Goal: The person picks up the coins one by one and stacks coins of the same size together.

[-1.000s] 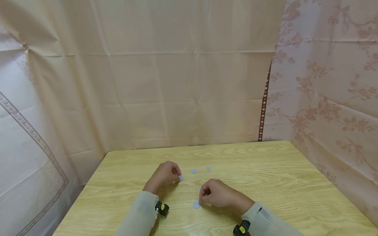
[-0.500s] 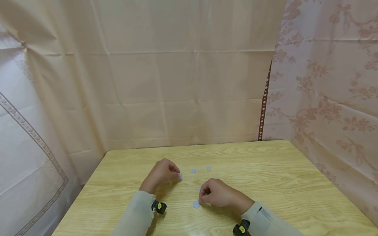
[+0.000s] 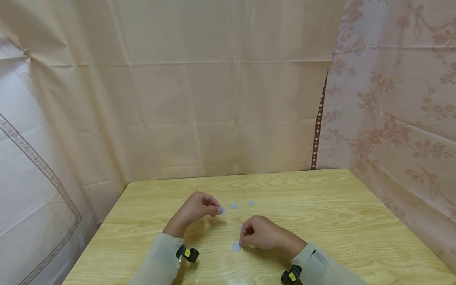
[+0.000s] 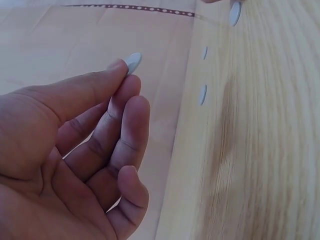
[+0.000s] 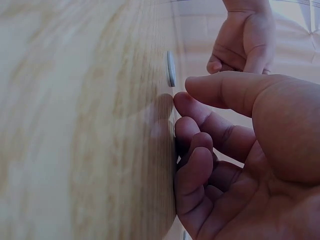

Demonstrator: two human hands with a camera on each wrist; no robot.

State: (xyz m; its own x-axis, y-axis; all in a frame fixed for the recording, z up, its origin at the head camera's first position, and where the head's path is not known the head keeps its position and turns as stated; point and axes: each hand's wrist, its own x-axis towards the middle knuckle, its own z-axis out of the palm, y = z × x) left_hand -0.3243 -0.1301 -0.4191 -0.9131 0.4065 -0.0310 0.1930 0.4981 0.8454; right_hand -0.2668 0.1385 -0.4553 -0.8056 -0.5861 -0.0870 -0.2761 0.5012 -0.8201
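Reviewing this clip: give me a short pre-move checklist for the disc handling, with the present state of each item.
1. Left hand pinches a pale disc at its fingertips: ok.
2. That disc is off the table: ok.
3. Two loose discs, one and another, lie apart and unstacked: ok.
4. Right hand rests on the table, fingertips at the near disc: ok.
5. Right hand grips that disc: cannot tell.

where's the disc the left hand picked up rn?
In the head view the small pale grey round disc is pinched at the left hand's fingertips, just above the light wooden table, immediately left of two similar discs lying flat.
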